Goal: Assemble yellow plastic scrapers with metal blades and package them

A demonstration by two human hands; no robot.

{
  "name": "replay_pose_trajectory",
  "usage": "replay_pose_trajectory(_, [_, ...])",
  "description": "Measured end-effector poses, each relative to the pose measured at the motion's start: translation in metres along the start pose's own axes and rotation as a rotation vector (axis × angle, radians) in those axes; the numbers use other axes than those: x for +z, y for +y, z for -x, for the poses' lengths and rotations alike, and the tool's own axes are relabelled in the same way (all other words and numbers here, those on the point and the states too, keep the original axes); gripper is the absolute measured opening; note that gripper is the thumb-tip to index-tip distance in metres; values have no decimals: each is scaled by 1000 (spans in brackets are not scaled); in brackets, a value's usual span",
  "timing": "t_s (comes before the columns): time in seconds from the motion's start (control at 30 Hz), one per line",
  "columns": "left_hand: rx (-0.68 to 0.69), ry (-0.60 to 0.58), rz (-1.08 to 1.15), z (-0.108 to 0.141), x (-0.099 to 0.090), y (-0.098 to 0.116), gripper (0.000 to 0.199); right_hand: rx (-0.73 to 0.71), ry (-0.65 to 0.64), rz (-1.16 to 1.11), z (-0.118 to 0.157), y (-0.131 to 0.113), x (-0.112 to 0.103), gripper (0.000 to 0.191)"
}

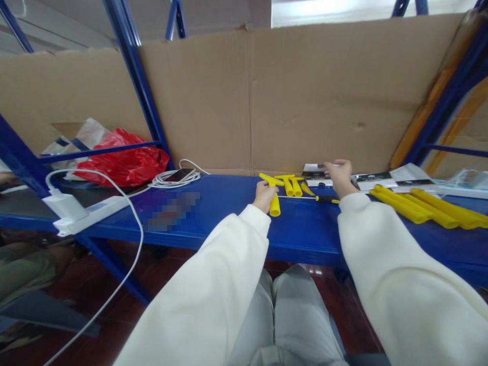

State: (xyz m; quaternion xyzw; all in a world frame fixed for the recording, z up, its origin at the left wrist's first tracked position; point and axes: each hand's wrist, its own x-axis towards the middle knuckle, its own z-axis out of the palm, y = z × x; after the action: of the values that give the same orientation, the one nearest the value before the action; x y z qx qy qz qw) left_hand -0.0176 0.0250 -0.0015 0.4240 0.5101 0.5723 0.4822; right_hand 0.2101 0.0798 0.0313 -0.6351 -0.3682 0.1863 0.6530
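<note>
My left hand [264, 196] is closed around a yellow T-shaped plastic handle [274, 207], its round tube end pointing towards me. Just right of it, more yellow T-shaped handles [293, 187] lie beside a small curved yellow piece [307, 188]. A screwdriver [328, 199] with a black and yellow grip rests in front of them, its long shaft pointing left. Farther right, my right hand [340, 177] hovers over black-and-white packets [317, 175] along the cardboard. Its fingers are bent together, and what they pinch is too small to make out.
Long yellow tubes [430, 207] lie on the blue bench [224, 208] at right. Left are a coiled white cable [173, 179], a power strip [95, 211] with a plugged charger and a red plastic bag [122, 157]. Cardboard [206, 101] walls the back; blue posts [139, 76] frame it.
</note>
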Motion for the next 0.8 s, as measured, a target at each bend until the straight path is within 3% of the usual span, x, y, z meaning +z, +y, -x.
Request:
replay_pose_trajectory(0.17, [-27, 104, 47, -1, -1, 2, 65, 78, -83, -252, 20, 4, -4, 30])
replay_pose_trajectory(0.3, [-17, 97, 72, -5, -5, 4, 33, 176, -171, -414, 38, 3, -9, 20])
replay_pose_trajectory(0.47, [-28, 100, 127, -9, -6, 3, 25, 213, -288, -394, 52, -2, -15, 21])
replay_pose_trajectory(0.6, [-58, 86, 153, -5, -2, 5, 24, 268, -296, -414, 59, -5, -16, 25])
replay_pose_trajectory(0.8, [-46, 131, 248, -3, 5, 20, 20, 253, -369, -495, 63, -4, -13, 27])
